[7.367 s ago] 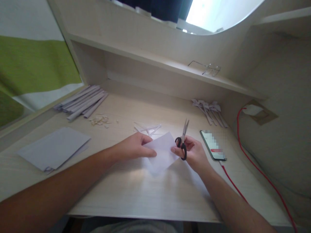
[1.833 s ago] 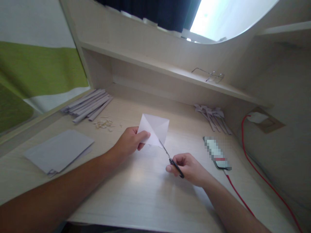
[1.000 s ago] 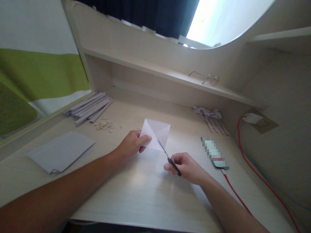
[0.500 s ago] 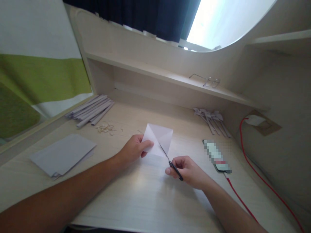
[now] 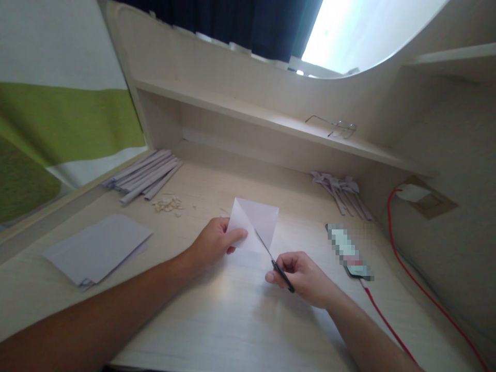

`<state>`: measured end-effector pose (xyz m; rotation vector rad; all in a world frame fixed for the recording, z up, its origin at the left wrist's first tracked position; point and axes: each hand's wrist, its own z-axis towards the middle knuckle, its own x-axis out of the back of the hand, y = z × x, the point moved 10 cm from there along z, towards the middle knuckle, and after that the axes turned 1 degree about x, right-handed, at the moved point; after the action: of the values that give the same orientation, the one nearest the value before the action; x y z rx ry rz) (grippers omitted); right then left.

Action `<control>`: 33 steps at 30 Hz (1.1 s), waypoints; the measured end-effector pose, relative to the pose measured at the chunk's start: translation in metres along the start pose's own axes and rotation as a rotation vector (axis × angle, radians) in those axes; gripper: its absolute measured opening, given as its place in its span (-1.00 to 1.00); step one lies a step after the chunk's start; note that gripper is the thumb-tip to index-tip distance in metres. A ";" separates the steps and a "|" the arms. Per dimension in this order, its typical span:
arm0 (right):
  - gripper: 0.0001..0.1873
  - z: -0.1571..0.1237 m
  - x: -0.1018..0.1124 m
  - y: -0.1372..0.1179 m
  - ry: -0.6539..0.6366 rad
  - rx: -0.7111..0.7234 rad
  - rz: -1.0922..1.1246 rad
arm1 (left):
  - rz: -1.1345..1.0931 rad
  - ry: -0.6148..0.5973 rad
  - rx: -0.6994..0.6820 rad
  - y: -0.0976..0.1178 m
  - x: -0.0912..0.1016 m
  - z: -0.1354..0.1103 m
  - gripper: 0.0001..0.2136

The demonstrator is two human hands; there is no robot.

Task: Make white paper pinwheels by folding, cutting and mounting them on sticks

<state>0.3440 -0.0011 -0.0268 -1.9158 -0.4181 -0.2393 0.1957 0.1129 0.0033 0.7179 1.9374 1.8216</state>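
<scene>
My left hand (image 5: 220, 237) pinches a white square of paper (image 5: 260, 219) by its left edge, thumb on top. A diagonal crease line runs across the paper from its upper left corner. In my right hand (image 5: 296, 274) is a pair of scissors (image 5: 282, 275) with black handles, my fingers closed round them. The scissor blades lie along the paper's diagonal from the lower right corner, their tip near the middle of the sheet. The paper is held above the desk (image 5: 201, 325).
A stack of white paper (image 5: 101, 248) and a pile of rolled paper tubes (image 5: 145, 173) lie at left, near small pale scraps (image 5: 169, 204). At right are paper pinwheel-like pieces on sticks (image 5: 339, 188), a phone (image 5: 347, 250) and red cables (image 5: 411, 274). Glasses (image 5: 341, 129) rest on the shelf.
Both hands keep their hold on the paper and the scissors, with the blades still on the diagonal. The view has shifted slightly.
</scene>
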 end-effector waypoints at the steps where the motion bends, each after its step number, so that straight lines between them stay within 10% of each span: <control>1: -0.49 0.000 0.000 0.000 -0.001 -0.003 0.003 | 0.000 -0.002 0.001 0.000 0.000 -0.001 -0.67; 33: -0.49 -0.005 -0.004 -0.001 -0.013 -0.021 0.065 | -0.049 -0.009 0.024 0.010 -0.002 -0.007 -0.71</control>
<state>0.3402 -0.0059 -0.0259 -1.9490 -0.3623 -0.1888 0.1945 0.1062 0.0135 0.6788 1.9569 1.7655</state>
